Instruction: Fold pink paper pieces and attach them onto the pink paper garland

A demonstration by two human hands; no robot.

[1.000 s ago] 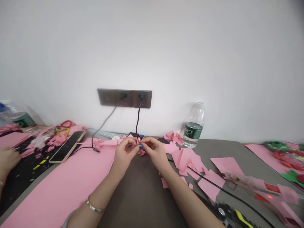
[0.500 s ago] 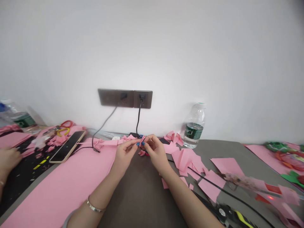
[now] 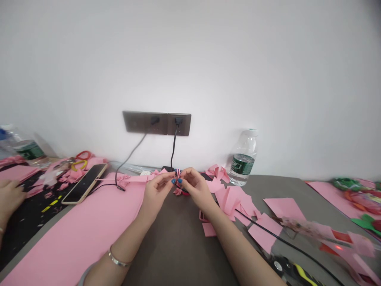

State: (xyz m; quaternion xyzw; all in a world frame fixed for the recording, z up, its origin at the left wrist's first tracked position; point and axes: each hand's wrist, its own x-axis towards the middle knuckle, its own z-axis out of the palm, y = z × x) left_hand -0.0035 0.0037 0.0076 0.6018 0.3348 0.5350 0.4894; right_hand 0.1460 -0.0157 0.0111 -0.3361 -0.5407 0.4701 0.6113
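Note:
Between my two hands, a small pink, white and dark striped piece [image 3: 178, 173] stands at the fingertips, close to the wall side of the table. My left hand [image 3: 156, 193] pinches it from the left, its thumb and index finger almost together. From the other side, my right hand [image 3: 194, 188] closes its thumb and curled fingers on it. What exactly the piece is made of is too small to tell. Just beneath the fingertips lie crumpled pink scraps [image 3: 177, 192]. A large pink sheet [image 3: 86, 230] spreads out under and beside my left forearm.
A water bottle [image 3: 243, 159] stands against the wall. Pink pieces [image 3: 235, 200], a black cable [image 3: 285, 243] and a black-and-yellow tool [image 3: 293, 272] lie at right, beside a glue gun with a red light [image 3: 338, 247]. At left are a phone [image 3: 85, 184], scissors [image 3: 79, 165] and another person's hand [image 3: 11, 198].
The striped piece has turned from slanted to nearly upright, and my fingertips have moved slightly apart. My right forearm has shifted a little, and the other person's hand has moved slightly up.

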